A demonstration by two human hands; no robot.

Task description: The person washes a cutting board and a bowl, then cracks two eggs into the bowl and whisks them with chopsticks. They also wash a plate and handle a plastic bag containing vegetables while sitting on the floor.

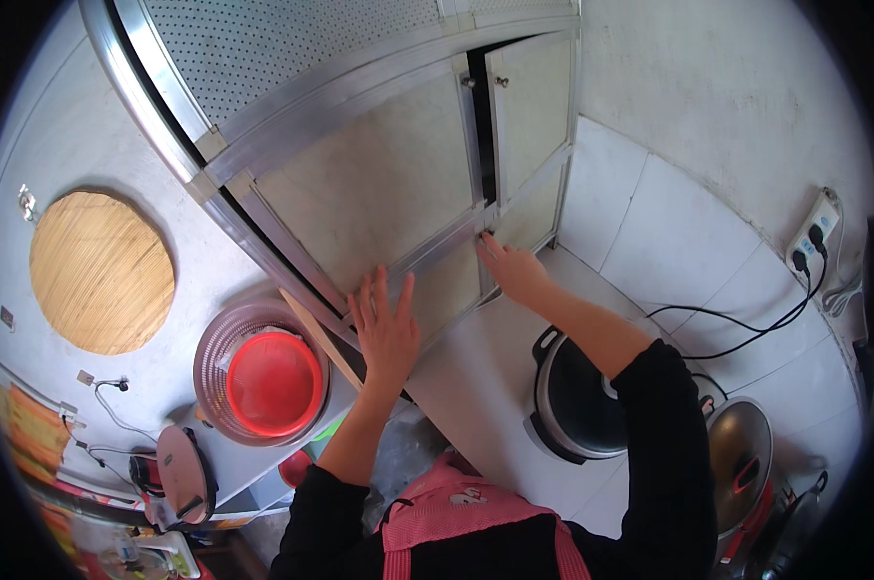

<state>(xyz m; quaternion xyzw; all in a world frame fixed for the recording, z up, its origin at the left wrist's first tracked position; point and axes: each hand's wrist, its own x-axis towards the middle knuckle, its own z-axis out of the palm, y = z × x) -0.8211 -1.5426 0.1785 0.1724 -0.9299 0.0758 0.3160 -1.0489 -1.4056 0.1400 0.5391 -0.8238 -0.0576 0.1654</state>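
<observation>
A metal-framed cabinet with pale panel doors stands before me. My left hand lies with fingers spread against the lower part of its front, near the left side. My right hand reaches to the inner edge of a lower cabinet door, with its fingertips at a small knob, partly hidden by them; whether they grip it is hard to see. Above, the upper right door stands slightly ajar, with a dark gap beside it. The upper left door has a round knob.
A black-lidded electric cooker sits below my right forearm. A lidded pan is farther right, near a power strip with black cords. At left are a red basket inside a larger one and a round wooden board.
</observation>
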